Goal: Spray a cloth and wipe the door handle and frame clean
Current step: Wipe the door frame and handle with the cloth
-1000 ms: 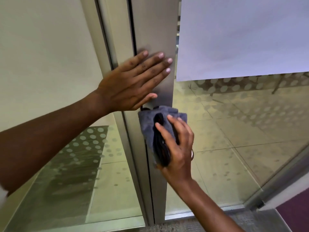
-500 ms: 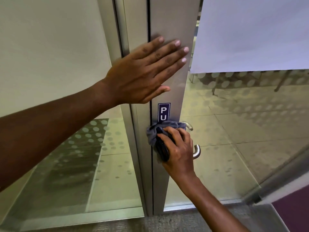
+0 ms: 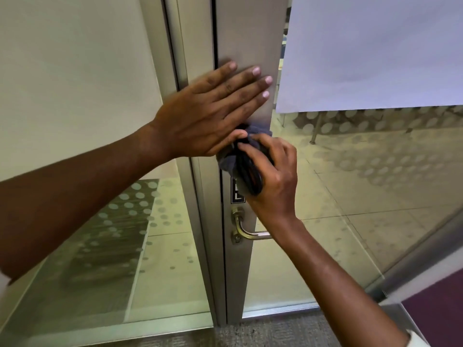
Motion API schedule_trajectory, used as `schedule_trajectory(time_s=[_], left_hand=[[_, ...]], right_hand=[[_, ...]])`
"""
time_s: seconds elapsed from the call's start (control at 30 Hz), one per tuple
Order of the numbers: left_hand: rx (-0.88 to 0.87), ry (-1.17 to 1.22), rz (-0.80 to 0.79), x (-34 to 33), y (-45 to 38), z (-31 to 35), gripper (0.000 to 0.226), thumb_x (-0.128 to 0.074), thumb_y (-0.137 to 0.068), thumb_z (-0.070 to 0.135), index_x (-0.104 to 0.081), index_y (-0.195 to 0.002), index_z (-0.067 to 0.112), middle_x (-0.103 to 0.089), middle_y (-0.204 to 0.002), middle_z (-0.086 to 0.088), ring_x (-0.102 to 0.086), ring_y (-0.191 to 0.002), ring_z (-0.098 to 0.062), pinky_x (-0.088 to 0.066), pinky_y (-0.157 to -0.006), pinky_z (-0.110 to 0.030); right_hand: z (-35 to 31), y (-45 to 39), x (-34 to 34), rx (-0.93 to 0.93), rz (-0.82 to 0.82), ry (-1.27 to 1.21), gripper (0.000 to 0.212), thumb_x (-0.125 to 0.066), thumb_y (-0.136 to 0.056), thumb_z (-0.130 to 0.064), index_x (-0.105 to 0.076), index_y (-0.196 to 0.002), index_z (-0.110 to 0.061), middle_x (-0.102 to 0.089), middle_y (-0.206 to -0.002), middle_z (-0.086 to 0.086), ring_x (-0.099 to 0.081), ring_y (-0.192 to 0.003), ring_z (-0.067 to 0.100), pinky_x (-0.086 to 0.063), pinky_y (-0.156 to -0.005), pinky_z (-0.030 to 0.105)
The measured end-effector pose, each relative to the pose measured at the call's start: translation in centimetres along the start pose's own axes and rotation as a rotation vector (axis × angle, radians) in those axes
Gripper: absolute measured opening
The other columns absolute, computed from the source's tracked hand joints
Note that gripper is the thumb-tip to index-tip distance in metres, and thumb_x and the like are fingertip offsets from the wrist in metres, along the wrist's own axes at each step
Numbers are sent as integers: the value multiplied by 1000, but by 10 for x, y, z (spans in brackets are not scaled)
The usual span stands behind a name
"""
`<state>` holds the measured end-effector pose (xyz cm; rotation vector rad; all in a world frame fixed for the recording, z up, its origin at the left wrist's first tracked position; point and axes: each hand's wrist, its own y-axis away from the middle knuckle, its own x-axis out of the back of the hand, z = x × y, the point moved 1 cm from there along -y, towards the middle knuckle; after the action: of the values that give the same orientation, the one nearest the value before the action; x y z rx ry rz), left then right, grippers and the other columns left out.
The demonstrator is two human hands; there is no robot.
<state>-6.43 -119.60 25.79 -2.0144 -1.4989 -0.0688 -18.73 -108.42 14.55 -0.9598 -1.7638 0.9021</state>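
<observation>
A grey metal door frame (image 3: 246,33) runs upright through the middle of the head view. My left hand (image 3: 213,113) lies flat and open against it, fingers spread. Just below, my right hand (image 3: 271,176) is closed around a bunched dark grey cloth (image 3: 231,162) and presses it to the frame, touching my left thumb. A small dark sign (image 3: 236,196) on the frame is half hidden behind the cloth. The brass lever handle (image 3: 244,232) sits lower on the frame, uncovered, under my right wrist.
Frosted glass panels with dot patterns (image 3: 117,221) flank the frame on both sides. A white sheet (image 3: 375,51) covers the upper right glass. Grey carpet (image 3: 270,331) meets the door's bottom edge. A purple panel (image 3: 438,311) stands at the lower right.
My right hand has slid the cloth up the frame, from the handle to just under my left hand. The handle is now uncovered. My left hand stays pressed flat on the frame.
</observation>
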Motion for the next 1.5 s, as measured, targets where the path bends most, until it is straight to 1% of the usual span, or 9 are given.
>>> schedule_trajectory(time_s=[0.2,0.4,0.67,0.73,0.87,1.03,1.1,1.27,1.5], left_hand=[[-5,-4,-9,-4,2,-1,66,-16,-108,47,-14,-159,4,-18,-166,-18,-17,-154,-33,-14,-126,-48],[-5,-23,1,-5,2,0,67,-18,-107,47,-14,-159,5,-19,-166,-18,-18,-154,-33,-13,-126,-48],[46,45,-93,13,0,3,68,-18,-106,48,-12,-159,6,-14,-167,-15,-13,-156,-30,-16,-126,-49],[62,83,-131,19,-1,4,68,-18,-106,47,-11,-160,6,-13,-168,-15,-11,-156,-29,-15,-126,-50],[135,161,-200,30,3,11,68,-18,-105,48,-11,-160,8,-10,-168,-13,-9,-157,-27,-13,-127,-49],[408,426,-227,43,11,52,71,-27,-103,48,-14,-160,8,-9,-169,-12,-6,-157,-25,-14,-127,-48],[584,631,-235,48,16,79,72,-26,-102,49,-8,-161,11,-2,-170,-6,2,-157,-19,-8,-128,-45],[919,1004,-275,57,27,146,70,-27,-103,52,2,-161,26,10,-168,12,14,-153,-1,-3,-129,-41],[1056,999,-337,84,37,224,70,-28,-103,53,0,-161,25,10,-167,15,18,-150,7,0,-127,-33]], right_hand=[[15,38,-8,50,-243,135,58,-89,-65,-21,-69,-119,-15,-63,-129,10,-45,-120,32,-50,-91,50],[22,91,-25,-34,-452,190,67,-95,-48,-24,-70,-110,-19,-65,-119,4,-56,-108,32,-53,-85,46],[22,88,-8,-144,-610,70,74,-92,-56,-19,-63,-123,-27,-54,-133,-5,-42,-123,22,-46,-100,41],[26,85,7,-272,-568,-144,68,-88,-64,-14,-61,-125,-30,-52,-135,-10,-43,-126,13,-46,-103,33],[27,75,47,-634,-245,-625,52,-75,-76,-2,-65,-118,-30,-64,-121,-12,-60,-113,-2,-51,-95,18],[39,73,82,-1172,41,-1109,29,-67,-80,3,-69,-106,-10,-75,-96,6,-72,-92,20,-59,-70,27],[39,74,92,-1229,98,-1224,20,-65,-81,2,-70,-98,-8,-74,-86,7,-72,-82,20,-57,-62,26],[43,83,107,-1246,176,-1272,27,-64,-83,1,-68,-109,-2,-74,-94,9,-72,-86,20,-57,-65,26],[55,104,125,-1121,98,-1085,52,-72,-71,-13,-59,-121,-5,-69,-114,19,-70,-102,27,-58,-79,34]])
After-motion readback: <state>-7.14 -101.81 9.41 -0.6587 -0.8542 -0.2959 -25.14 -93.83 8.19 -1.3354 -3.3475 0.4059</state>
